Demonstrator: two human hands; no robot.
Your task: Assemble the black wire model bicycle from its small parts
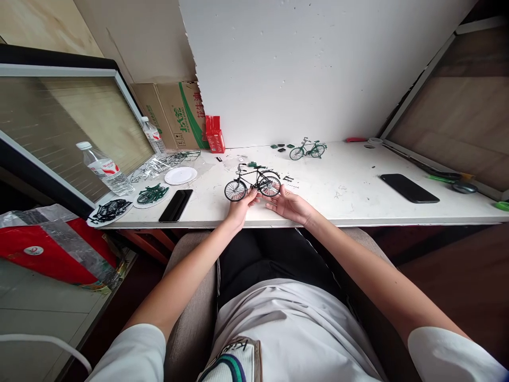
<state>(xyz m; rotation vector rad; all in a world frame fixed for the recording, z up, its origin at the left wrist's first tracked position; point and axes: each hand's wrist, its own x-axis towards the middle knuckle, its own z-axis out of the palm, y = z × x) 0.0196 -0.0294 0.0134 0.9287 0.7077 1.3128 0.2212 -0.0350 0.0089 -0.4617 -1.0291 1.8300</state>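
A small black model bicycle [251, 179] is held upright near the table's front edge, its front wheel pointing left. My left hand [239, 208] is closed on its underside, around the pedals and stand, thumb in front. My right hand [292, 206] is at the rear wheel [269, 185]. One fingertip seems to touch the tyre's back edge, while the other fingers stretch out below it, apart. Just behind the bicycle lies a small green part [252, 164]. Some tiny black parts [288, 179] lie to its right. Farther back stands a green model bicycle [308, 149].
Plates of black parts [109, 211] and green parts [151, 194], a white plate [181, 175], a phone [176, 206] and a water bottle [105, 168] are left. A red box [215, 135] stands behind. Another dark phone [409, 188] lies right, beside a mouse [464, 187].
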